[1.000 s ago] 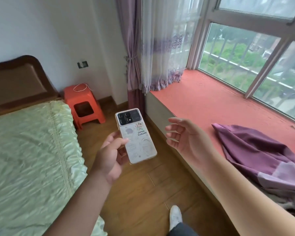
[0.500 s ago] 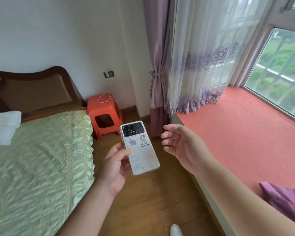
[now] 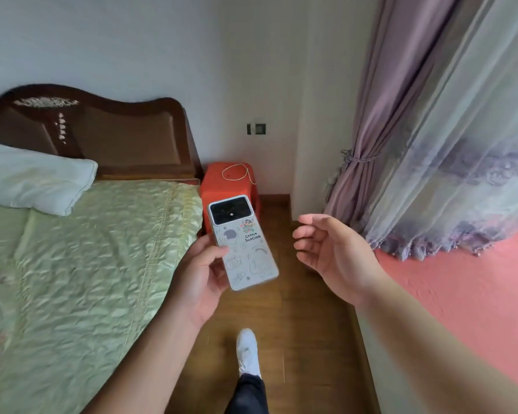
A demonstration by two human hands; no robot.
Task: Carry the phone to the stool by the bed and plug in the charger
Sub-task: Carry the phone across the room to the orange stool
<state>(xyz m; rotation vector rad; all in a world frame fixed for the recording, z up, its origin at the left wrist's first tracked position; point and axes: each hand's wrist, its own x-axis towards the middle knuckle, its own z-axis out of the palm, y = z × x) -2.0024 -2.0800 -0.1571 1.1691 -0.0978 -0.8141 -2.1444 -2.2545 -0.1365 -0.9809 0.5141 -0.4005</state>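
My left hand holds a white phone, back side up, with cartoon doodles and a dark camera block on its case. The phone hides part of an orange plastic stool that stands beyond it, in the corner beside the bed. A thin white charger cable lies looped on the stool's top and trails off its right side. A wall socket sits above the stool. My right hand hovers to the right of the phone, fingers apart and holding nothing.
The bed has a pale green quilted cover, a white pillow and a brown headboard. A strip of wooden floor runs between the bed and a red window ledge. Purple and sheer curtains hang at right. My white shoe steps forward.
The view has turned left and come closer to the stool. The window and purple cloth have left the frame; the pillow and headboard show more. Both hands keep their poses, the left still holding the phone.
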